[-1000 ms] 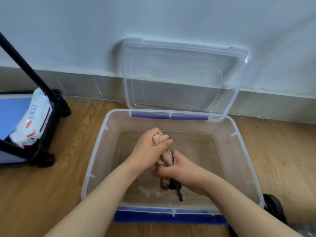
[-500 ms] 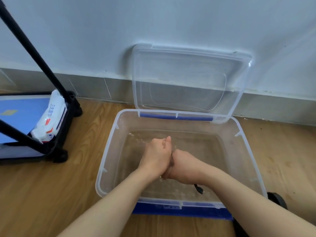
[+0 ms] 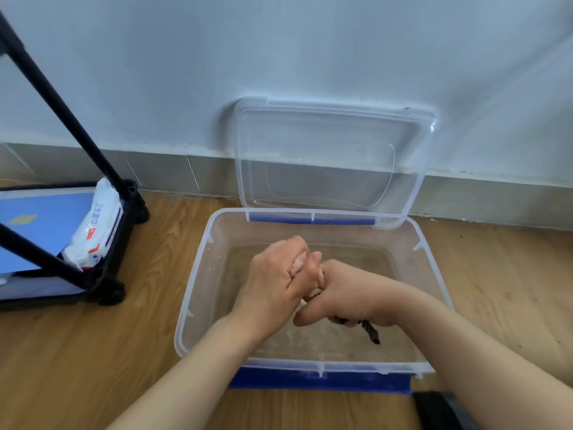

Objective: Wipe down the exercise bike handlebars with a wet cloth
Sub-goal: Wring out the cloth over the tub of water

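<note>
head view: left hand (image 3: 273, 282) and right hand (image 3: 348, 293) grip cloth (image 3: 298, 264), fingers (image 3: 294, 248) curled tight.

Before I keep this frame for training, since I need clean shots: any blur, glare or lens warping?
Head view: the light is soft and even, with faint shadows; there is a small glint at the top right corner of the clear lid; the wide lens slightly bows the rim of the tub; the left hand and right hand, gripping the cloth, look reasonably sharp.
</note>
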